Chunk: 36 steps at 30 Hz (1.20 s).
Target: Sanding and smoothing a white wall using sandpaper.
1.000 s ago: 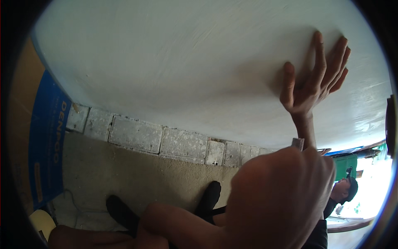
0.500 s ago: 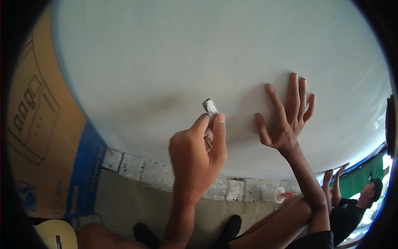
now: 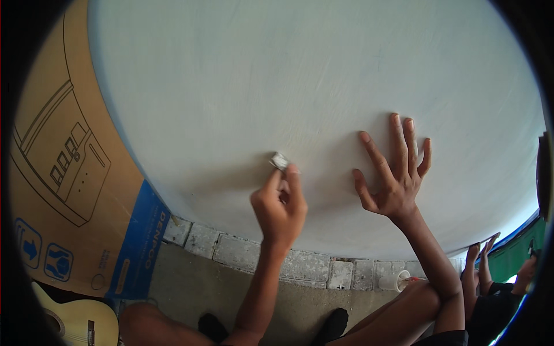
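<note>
At far left, a brown box (image 3: 86,173) with a blue band and line drawings is stood against the pale wall (image 3: 277,69). Below it, the body of a guitar (image 3: 78,320) is partly cut off by the picture's rim. Next to it a bare left knee (image 3: 138,324) is seen, then the floor (image 3: 184,274), edged along the wall's foot by a row of grey blocks (image 3: 236,252). Near the middle, a small whitish folded piece (image 3: 279,161) is gripped between the thumb and fingers of the left hand (image 3: 281,205); it is held up at the wall, but whether the wall is touched by it cannot be told. To the right, the right hand (image 3: 398,187) is laid on the wall, palm in, empty, its fingers spread. Below it, a white cup (image 3: 389,281) with something red in it is placed beside the blocks. At far right, a co-worker's hands (image 3: 474,271) are raised near the wall, beside something green (image 3: 519,256).
</note>
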### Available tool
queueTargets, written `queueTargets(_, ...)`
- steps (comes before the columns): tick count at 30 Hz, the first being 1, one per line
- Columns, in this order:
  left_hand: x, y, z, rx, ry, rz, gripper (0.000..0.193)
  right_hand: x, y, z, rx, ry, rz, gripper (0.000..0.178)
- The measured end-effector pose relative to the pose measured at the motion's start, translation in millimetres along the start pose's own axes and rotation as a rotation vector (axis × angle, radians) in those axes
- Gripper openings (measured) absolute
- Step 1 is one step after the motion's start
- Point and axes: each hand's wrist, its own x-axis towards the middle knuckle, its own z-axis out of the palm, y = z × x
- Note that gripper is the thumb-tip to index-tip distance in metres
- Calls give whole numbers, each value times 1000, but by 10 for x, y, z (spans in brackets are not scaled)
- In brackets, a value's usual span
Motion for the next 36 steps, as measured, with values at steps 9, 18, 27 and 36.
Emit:
queueTargets(9, 28, -135, 28, -60, 193, 29, 24, -30, 17, -25, 34, -28, 14, 56)
queueTargets(18, -333, 6, 362, 51, -28, 136, 28, 204, 187, -145, 5, 56, 69, 64)
queueTargets(27, -38, -131, 57, 30, 180, -14, 27, 75, 432, -172, -67, 140, 123, 70)
queueTargets(36, -6, -139, 64, -17, 137, 41, 20, -39, 389, -123, -53, 104, 67, 67)
